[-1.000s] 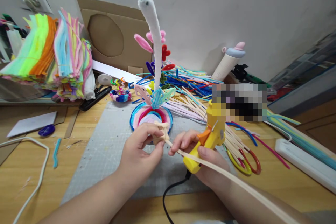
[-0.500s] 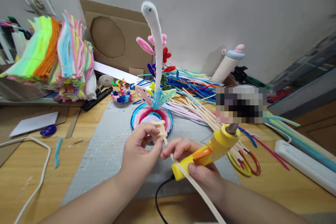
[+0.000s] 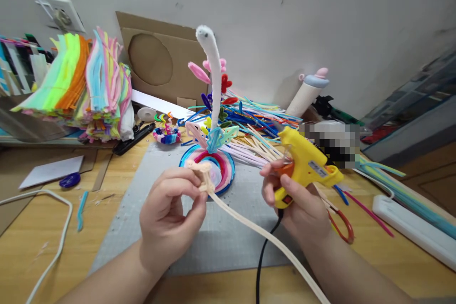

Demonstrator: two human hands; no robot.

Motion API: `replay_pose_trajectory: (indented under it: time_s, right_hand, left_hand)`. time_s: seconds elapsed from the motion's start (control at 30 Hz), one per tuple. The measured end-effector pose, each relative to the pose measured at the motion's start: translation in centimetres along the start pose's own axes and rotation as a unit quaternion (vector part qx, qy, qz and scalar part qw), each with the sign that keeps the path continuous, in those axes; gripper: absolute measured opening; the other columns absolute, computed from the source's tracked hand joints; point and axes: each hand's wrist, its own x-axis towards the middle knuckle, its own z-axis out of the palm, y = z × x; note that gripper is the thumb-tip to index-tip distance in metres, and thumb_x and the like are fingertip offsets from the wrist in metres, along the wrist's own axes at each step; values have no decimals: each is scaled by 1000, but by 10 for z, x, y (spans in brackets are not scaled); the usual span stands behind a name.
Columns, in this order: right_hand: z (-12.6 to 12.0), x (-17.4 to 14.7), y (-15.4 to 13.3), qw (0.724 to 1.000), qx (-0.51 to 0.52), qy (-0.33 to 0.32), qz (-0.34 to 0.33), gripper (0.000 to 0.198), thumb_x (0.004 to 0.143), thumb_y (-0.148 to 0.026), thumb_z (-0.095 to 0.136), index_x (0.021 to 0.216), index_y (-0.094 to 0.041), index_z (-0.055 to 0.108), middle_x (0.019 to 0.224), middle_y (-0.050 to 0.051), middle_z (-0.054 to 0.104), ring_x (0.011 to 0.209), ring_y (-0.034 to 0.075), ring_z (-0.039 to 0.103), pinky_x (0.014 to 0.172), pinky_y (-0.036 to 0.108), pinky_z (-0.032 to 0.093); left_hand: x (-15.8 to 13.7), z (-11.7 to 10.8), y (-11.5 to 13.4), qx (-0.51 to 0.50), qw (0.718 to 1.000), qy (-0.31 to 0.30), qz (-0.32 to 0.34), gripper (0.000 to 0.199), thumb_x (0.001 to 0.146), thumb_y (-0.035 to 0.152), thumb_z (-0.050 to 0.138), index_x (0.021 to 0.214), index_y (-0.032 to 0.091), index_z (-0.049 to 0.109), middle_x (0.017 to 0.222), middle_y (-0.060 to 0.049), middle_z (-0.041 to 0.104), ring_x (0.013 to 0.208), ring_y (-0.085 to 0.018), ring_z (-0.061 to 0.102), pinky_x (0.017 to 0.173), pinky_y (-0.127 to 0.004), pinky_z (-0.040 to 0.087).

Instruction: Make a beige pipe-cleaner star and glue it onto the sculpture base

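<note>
My left hand (image 3: 173, 216) pinches a small folded shape of cream pipe cleaner (image 3: 201, 173). A long cream strand (image 3: 263, 232) trails from it down to the lower right. My right hand (image 3: 299, 199) is wrapped round the handle of a yellow hot glue gun (image 3: 302, 156), its nozzle tilted up and to the left, apart from the cream piece. Just behind my left hand is a round base of coiled coloured pipe cleaners (image 3: 228, 185). From it rises a white fuzzy stem (image 3: 215, 76) with bent-wire butterfly and flower shapes about it.
A grey cutting mat (image 3: 124, 232) lies under my hands. Bundles of pipe cleaners (image 3: 71, 76) stand back left, loose ones (image 3: 252, 114) behind. Scissors (image 3: 347, 230) and a white power strip (image 3: 409, 223) are right. The glue gun's black cord (image 3: 261, 261) hangs over the front edge.
My right hand has moved right, off the cream strand, and turned the glue gun so its nozzle points up-left. My left hand has shifted slightly left with the cream piece.
</note>
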Motion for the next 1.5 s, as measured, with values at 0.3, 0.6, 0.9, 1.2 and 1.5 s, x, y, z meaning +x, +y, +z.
replay_pose_trajectory:
  time_s: [0.3, 0.6, 0.9, 1.2, 1.5]
  right_hand:
    - [-1, -33, 10, 981, -79, -162, 77, 29, 82, -45, 61, 107, -31, 65, 99, 8, 62, 76, 21, 59, 56, 31, 48]
    - [5, -45, 10, 972, -190, -130, 36, 21, 83, -45, 57, 96, -33, 67, 89, 6, 63, 70, 23, 58, 66, 39, 49]
    - [18, -30, 5, 924, -290, -184, -171, 31, 87, -52, 47, 80, -25, 59, 66, 2, 56, 64, 19, 55, 59, 33, 46]
    - [18, -31, 2, 911, -311, -193, -190, 28, 89, -49, 44, 79, -24, 55, 64, 2, 56, 60, 19, 55, 54, 32, 45]
    - [19, -29, 2, 896, -346, -196, -199, 34, 91, -50, 41, 74, -23, 51, 64, 1, 55, 61, 16, 54, 55, 29, 44]
  left_hand:
    - [1, 3, -5, -246, 937, -41, -244, 14, 79, 14, 64, 76, 22, 54, 84, 0, 52, 85, -14, 54, 77, -28, 50]
    - [4, -2, 1, -210, 961, -19, -177, 15, 80, 8, 61, 77, 22, 55, 85, 1, 52, 89, -15, 57, 85, -29, 49]
    - [4, -4, -1, -193, 970, -16, -143, 16, 78, 7, 62, 75, 20, 53, 84, -1, 52, 87, -17, 59, 81, -32, 51]
    - [5, -2, -1, -159, 980, -26, -118, 16, 78, 7, 62, 75, 20, 53, 83, -1, 53, 86, -18, 60, 78, -34, 54]
    - [2, -2, 0, -154, 981, -45, -109, 18, 78, 3, 60, 81, 20, 55, 85, -2, 52, 84, -16, 58, 77, -31, 55]
